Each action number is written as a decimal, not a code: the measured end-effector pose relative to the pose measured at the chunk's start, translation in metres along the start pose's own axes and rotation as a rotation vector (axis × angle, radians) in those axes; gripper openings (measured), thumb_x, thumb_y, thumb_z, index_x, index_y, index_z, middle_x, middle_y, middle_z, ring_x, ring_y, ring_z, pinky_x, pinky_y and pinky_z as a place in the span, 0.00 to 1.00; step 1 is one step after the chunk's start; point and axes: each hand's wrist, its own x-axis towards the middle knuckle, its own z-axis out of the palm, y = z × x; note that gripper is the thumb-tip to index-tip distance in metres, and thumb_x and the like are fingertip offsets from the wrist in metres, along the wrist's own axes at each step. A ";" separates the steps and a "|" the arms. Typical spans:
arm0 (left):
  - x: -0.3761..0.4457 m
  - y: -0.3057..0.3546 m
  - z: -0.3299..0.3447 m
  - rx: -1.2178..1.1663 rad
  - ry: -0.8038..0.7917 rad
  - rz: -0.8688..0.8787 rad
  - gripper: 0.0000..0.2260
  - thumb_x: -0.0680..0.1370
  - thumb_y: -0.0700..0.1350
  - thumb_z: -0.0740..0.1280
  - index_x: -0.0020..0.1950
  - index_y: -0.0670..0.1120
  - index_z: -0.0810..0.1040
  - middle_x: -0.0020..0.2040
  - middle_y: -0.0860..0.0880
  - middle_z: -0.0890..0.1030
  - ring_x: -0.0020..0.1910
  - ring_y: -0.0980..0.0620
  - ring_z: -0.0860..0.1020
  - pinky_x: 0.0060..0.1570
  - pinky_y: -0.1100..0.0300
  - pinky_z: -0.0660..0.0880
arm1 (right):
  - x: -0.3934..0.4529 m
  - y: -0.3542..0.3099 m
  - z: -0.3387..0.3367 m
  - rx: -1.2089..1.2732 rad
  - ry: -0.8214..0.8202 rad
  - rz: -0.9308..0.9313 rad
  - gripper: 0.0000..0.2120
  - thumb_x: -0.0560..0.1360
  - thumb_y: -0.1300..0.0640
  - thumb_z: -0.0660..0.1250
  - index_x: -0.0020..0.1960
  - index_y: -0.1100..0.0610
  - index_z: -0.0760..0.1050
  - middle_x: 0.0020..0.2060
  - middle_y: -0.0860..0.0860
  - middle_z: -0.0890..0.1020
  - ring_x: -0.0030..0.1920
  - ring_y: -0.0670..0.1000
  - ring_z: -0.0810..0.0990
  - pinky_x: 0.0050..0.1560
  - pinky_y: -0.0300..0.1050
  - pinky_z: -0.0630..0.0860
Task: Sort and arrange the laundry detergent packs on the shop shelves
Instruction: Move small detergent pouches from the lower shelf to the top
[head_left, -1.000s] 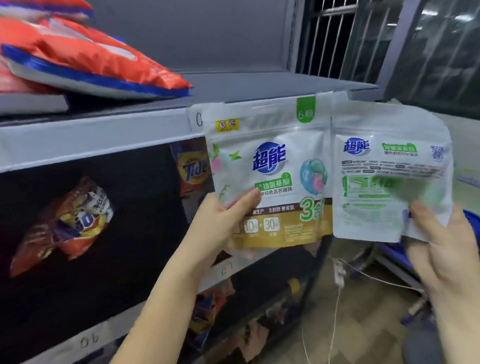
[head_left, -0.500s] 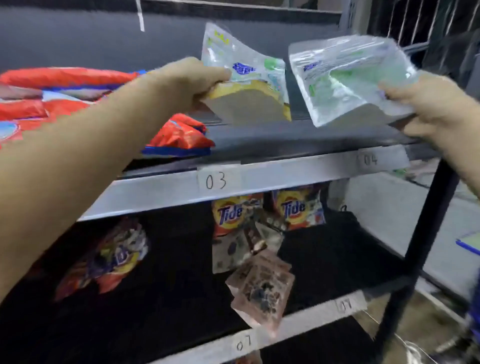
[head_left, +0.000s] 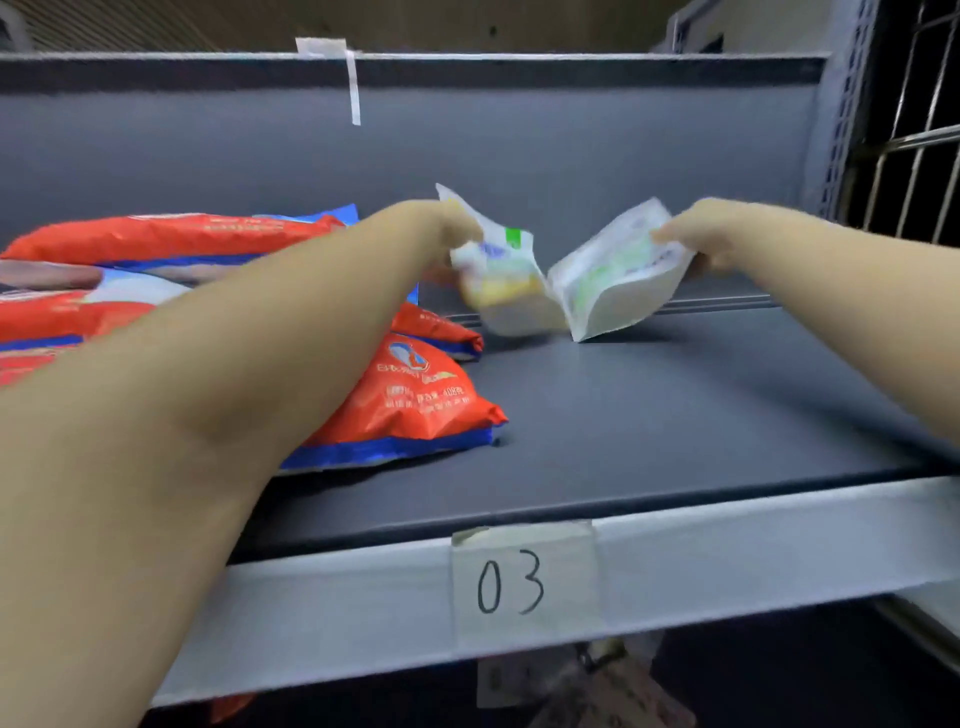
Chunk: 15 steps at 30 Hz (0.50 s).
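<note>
Both arms reach deep over the grey shelf (head_left: 675, 415) tagged 03. My left hand (head_left: 441, 228) grips a white and gold detergent pouch (head_left: 498, 275) by its upper edge; the pouch is blurred and tilts left near the back of the shelf. My right hand (head_left: 696, 234) grips a second white pouch with green print (head_left: 618, 275) by its upper right side. That pouch leans right, its bottom edge touching the shelf. The lower corners of the two pouches meet in the middle.
Several red and blue detergent bags (head_left: 415, 400) lie stacked on the left half of the shelf, under my left forearm. The grey back panel (head_left: 571, 145) stands close behind the pouches. A paper label 03 (head_left: 519, 582) is taped to the front rail. Metal bars (head_left: 914, 145) stand at far right.
Both hands have carried the pouches from in front of the shelf up and inward to its back. The right pouch now touches the shelf surface. The view has risen to this shelf.
</note>
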 end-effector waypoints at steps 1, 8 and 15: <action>0.003 -0.005 -0.001 0.179 -0.004 0.000 0.18 0.82 0.45 0.58 0.71 0.40 0.64 0.57 0.44 0.73 0.58 0.46 0.76 0.62 0.52 0.72 | 0.002 0.002 0.006 -0.157 -0.032 0.004 0.07 0.79 0.62 0.60 0.56 0.63 0.70 0.43 0.58 0.75 0.43 0.58 0.75 0.52 0.54 0.74; -0.017 -0.014 0.016 0.995 0.101 0.310 0.10 0.80 0.41 0.57 0.48 0.36 0.74 0.41 0.42 0.73 0.45 0.43 0.69 0.40 0.56 0.65 | -0.008 0.019 0.004 -1.174 0.107 -0.164 0.05 0.76 0.65 0.57 0.42 0.62 0.69 0.33 0.53 0.68 0.42 0.58 0.71 0.38 0.44 0.67; -0.057 -0.008 0.045 1.159 0.035 0.505 0.13 0.80 0.49 0.58 0.53 0.42 0.77 0.46 0.43 0.77 0.46 0.43 0.71 0.43 0.57 0.67 | -0.049 0.014 0.009 -1.259 0.027 -0.446 0.08 0.78 0.58 0.57 0.45 0.62 0.71 0.37 0.55 0.72 0.38 0.57 0.71 0.29 0.40 0.60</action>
